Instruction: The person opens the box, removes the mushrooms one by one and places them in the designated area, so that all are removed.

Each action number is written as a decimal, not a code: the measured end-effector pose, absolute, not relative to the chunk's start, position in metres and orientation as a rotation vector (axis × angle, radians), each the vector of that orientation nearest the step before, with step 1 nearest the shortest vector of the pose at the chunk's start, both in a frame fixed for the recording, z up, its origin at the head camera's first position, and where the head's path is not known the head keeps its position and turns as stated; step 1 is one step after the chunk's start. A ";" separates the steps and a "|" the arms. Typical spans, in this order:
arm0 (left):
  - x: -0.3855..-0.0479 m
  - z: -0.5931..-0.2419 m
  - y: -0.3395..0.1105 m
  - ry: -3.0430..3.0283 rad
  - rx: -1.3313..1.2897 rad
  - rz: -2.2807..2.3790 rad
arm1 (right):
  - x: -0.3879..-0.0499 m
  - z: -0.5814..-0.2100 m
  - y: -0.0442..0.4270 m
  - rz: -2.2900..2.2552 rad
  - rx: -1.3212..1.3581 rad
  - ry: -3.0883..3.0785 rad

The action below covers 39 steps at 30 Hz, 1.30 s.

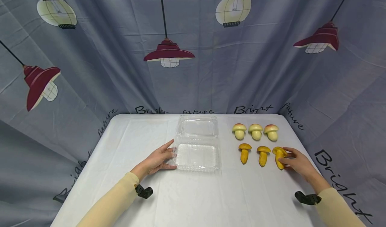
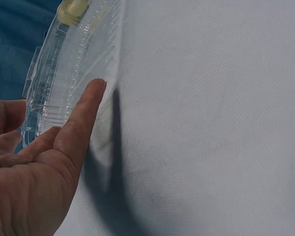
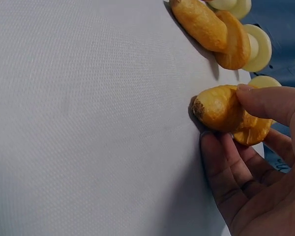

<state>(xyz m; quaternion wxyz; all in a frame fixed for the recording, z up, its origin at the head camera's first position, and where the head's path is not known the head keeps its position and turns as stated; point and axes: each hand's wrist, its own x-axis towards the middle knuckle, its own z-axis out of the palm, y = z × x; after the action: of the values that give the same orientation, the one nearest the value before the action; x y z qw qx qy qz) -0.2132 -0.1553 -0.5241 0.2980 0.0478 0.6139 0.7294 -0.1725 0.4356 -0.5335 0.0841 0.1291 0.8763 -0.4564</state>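
Note:
A clear plastic clamshell box (image 1: 197,156) lies with its lid folded back on the white table. My left hand (image 1: 159,158) is at the box's left side, its fingers spread and touching the edge; in the left wrist view one finger (image 2: 81,120) lies straight along the wall. On the right, my right hand (image 1: 297,163) pinches the rightmost orange-yellow mushroom (image 1: 279,157) between thumb and fingers. That mushroom (image 3: 219,108) looks still down on the cloth, its brown-tipped stem pointing away from the palm. Two like mushrooms, one in the middle (image 1: 263,156) and one at left (image 1: 244,153), lie beside it.
Behind the orange row lie three pale mushrooms with reddish caps: left (image 1: 239,131), middle (image 1: 255,131) and right (image 1: 271,132). A white cloth (image 1: 196,200) covers the table. Grey-blue curtains (image 1: 205,86) printed with lamps stand around the back and sides.

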 end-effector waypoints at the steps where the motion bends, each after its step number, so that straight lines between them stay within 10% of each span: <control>1: -0.213 -0.524 -0.155 1.633 0.126 1.937 | -0.172 -0.533 0.436 -1.360 0.383 2.616; 39: -0.214 -0.522 -0.154 1.749 0.097 1.877 | -0.157 -0.509 0.448 -1.305 0.407 2.869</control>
<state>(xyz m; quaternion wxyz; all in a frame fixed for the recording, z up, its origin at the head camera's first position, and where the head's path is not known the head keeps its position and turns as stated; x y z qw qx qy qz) -0.2135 -0.1539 -0.5220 0.2833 0.0362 0.6534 0.7011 -0.1575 0.4480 -0.5086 -0.0182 0.1280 0.9026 -0.4107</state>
